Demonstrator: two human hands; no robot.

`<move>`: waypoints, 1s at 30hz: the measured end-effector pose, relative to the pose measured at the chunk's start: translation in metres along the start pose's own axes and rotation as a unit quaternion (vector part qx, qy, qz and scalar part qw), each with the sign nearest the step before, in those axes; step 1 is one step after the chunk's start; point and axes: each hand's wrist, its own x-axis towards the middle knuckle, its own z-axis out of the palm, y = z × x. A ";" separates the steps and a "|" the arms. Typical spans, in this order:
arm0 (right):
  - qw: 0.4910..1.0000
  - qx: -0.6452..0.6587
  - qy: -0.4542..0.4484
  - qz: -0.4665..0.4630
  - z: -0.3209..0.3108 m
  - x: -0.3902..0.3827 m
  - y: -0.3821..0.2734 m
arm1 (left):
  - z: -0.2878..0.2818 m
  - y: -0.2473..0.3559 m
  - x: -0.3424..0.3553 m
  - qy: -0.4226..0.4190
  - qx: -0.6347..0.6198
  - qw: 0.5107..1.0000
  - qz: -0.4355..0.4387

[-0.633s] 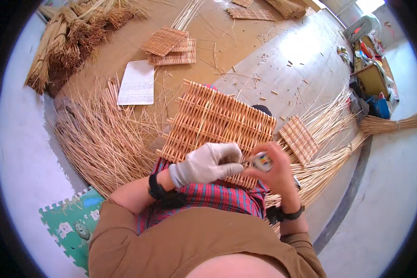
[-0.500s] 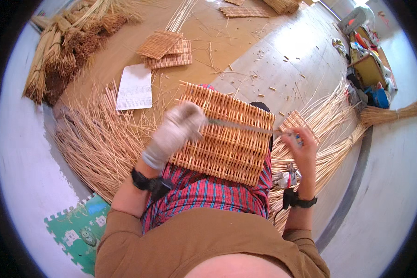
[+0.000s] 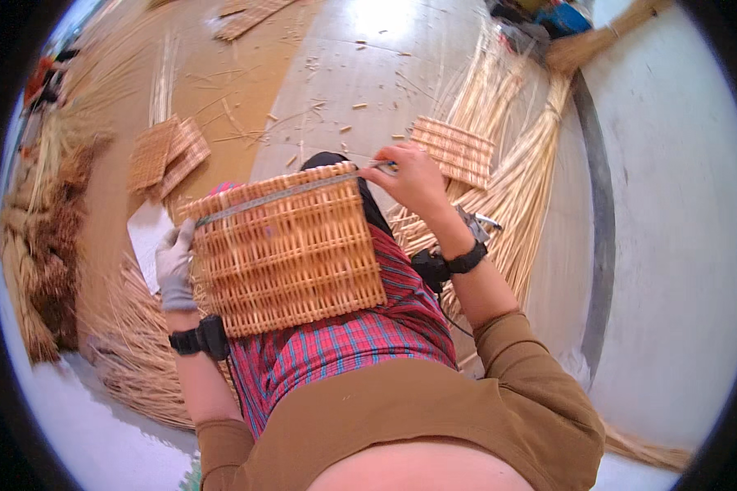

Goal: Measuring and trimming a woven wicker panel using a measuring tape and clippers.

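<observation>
1 measuring tape [image 3: 278, 196] spans a wicker panel [image 3: 291, 262]; the left hand [image 3: 174, 260] grips its left edge, the right hand [image 3: 413, 180] the tape.

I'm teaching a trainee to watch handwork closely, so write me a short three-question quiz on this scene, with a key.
1. True or false: the strip of the tape measure is stretched across the woven panel, near its far edge.
2. Multiple choice: what does the woven panel rest over?
A) A wooden table
B) The plaid cloth on the person's lap
C) A green foam mat
3. Fill in: the glove is worn on the person's ____.

Key: 1. True. 2. B. 3. Left hand; the right hand is bare.
</observation>
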 end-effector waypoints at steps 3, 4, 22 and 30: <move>0.999 0.007 0.006 0.049 -0.005 -0.004 -0.005 | 0.007 -0.003 0.000 -0.003 -0.123 0.992 -0.022; 0.998 0.010 0.004 0.057 -0.005 -0.004 -0.005 | 0.008 -0.004 0.000 0.004 -0.123 0.992 -0.018; 0.998 -0.003 0.020 0.056 -0.002 -0.013 -0.001 | 0.009 -0.014 0.004 0.066 -0.051 0.996 0.027; 0.999 -0.007 0.044 0.018 0.001 -0.016 -0.003 | 0.014 -0.001 -0.004 0.109 0.032 0.992 0.055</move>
